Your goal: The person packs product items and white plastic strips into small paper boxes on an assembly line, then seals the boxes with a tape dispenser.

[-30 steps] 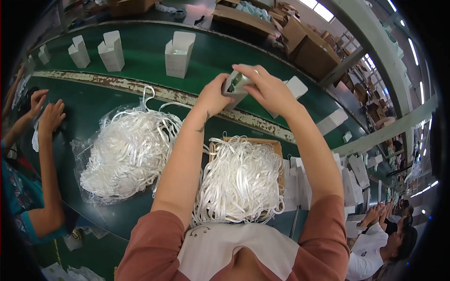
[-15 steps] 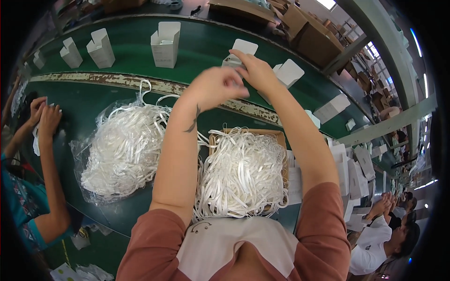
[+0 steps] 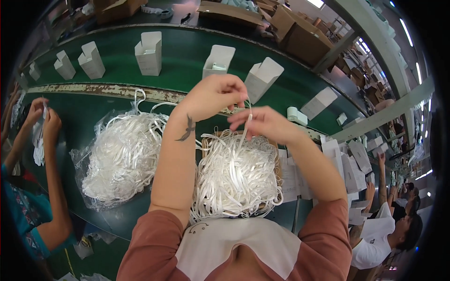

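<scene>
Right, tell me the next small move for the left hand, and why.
The left hand should probably draw the white strap a little higher: it pinches the thin upper end, while the lower part hangs over the pile of straps, where it might snag.

1. Straight to the top (image 3: 211,246), a two-tone number, rusty reddish-brown with a broad off-white panel (image 3: 267,236) across the chest!
2. Up on that panel, a marking (image 3: 198,228): thin dark curve, little dots, looking just like a smile.
3. Front and centre, the neckline (image 3: 238,253), open and dipping, its pale edges folded.
4. Left sleeve (image 3: 157,236): short, plain, rusty, softly creased.
5. Right sleeve (image 3: 326,229): same shade, same short cut, folds running through it.
6. And on the left forearm, a dark tattoo (image 3: 187,129), birdlike, wings spread!
7. Left hand (image 3: 218,95) and right hand (image 3: 269,124), both bare.
</scene>
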`<state>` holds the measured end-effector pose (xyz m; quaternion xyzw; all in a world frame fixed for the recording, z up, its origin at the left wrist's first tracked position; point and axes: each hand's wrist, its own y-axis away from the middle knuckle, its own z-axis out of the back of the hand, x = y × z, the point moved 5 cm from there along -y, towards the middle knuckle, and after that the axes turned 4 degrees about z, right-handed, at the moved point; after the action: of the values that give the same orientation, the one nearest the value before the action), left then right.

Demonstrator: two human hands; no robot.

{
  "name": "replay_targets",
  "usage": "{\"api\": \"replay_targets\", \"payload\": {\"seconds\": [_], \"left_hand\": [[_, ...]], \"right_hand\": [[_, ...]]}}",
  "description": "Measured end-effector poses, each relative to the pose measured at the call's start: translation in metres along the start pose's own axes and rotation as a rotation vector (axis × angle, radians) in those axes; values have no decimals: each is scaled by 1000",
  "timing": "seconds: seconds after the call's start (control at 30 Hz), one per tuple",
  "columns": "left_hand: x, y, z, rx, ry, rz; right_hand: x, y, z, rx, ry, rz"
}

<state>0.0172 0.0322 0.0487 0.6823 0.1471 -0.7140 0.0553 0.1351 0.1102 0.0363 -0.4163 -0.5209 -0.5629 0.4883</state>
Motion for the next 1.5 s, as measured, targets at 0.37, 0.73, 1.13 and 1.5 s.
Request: {"api": "replay_targets", "payload": {"seconds": [0.37, 0.73, 1.13, 1.5], "left_hand": [[23, -16, -19, 105, -35, 83], [72, -116, 19, -392, -378, 22], [87, -109, 11, -144, -287, 26], [74, -72, 1, -204, -303, 77]], "right_hand": [[38, 54, 37, -442, 53, 450], [67, -38, 117, -653, 1029, 577], [53, -15, 127, -644, 1328, 323], [-101, 37, 179, -234, 1505, -538]]}}
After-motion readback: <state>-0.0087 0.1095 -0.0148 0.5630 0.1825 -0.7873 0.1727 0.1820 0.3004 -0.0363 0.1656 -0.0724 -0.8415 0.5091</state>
